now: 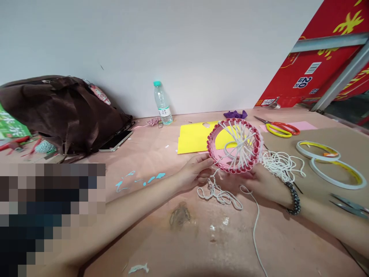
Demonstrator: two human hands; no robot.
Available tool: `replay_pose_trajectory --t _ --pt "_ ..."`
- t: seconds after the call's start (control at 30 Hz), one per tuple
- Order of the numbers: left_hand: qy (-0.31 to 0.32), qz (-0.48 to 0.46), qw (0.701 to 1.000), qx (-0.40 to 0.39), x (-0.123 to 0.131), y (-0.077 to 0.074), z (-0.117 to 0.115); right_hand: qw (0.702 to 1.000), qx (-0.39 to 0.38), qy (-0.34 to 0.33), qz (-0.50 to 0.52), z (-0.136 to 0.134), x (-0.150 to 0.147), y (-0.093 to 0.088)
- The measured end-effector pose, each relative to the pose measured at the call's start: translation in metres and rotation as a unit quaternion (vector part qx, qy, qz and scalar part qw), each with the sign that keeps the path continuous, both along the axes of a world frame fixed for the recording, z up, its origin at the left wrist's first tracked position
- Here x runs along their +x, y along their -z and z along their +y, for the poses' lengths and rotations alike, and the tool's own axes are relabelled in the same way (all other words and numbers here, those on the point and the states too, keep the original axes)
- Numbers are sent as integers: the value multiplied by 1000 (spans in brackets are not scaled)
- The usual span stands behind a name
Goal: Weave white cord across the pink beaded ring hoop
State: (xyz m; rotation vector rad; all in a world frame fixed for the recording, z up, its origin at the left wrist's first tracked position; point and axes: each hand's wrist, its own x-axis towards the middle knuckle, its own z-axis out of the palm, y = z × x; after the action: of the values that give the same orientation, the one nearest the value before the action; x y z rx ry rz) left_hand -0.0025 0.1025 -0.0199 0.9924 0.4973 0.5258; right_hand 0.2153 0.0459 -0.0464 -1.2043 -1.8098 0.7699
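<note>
A round pink ring with a scalloped red edge is held up above the table, tilted toward me. White cord runs across its opening in many strands that bunch together right of the middle. My left hand pinches the ring's lower left rim, thumb in front. At the lower right, my right hand is closed on the rim, its fingers partly hidden behind it. Loose white cord hangs below in loops, and a larger tangle lies behind my right wrist. One strand trails toward the table's near edge.
Yellow paper lies behind the ring. Scissors, tape rolls and pliers are on the right. A water bottle stands by the wall. A dark bag and a phone are at left, near a blurred-out area.
</note>
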Motion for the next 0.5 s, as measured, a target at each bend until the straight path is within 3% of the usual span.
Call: replay_pose_trajectory --t 0.07,0.13,0.2,0.27,0.37,0.43,0.47,0.5 --pt "-1 -6 1000 8 -1 1 1 993 9 110 33 4 5 -1" --pt "5 -14 1000 17 -1 3 2 952 49 288 94 13 16 -1" --pt "14 -16 1000 22 -2 4 3 911 78 386 120 20 24 -1" --pt "19 -11 1000 21 -2 5 3 920 94 365 109 20 23 -1" --pt "17 1 1000 25 -2 6 3 980 94 168 43 8 8 -3" --pt "22 3 999 29 -3 6 2 996 73 54 -5 2 -1 -4" --pt "24 2 999 29 -3 6 2 997 65 50 -13 2 -1 -4" --pt "27 1 999 29 -4 6 2 994 61 93 -2 4 1 -3"
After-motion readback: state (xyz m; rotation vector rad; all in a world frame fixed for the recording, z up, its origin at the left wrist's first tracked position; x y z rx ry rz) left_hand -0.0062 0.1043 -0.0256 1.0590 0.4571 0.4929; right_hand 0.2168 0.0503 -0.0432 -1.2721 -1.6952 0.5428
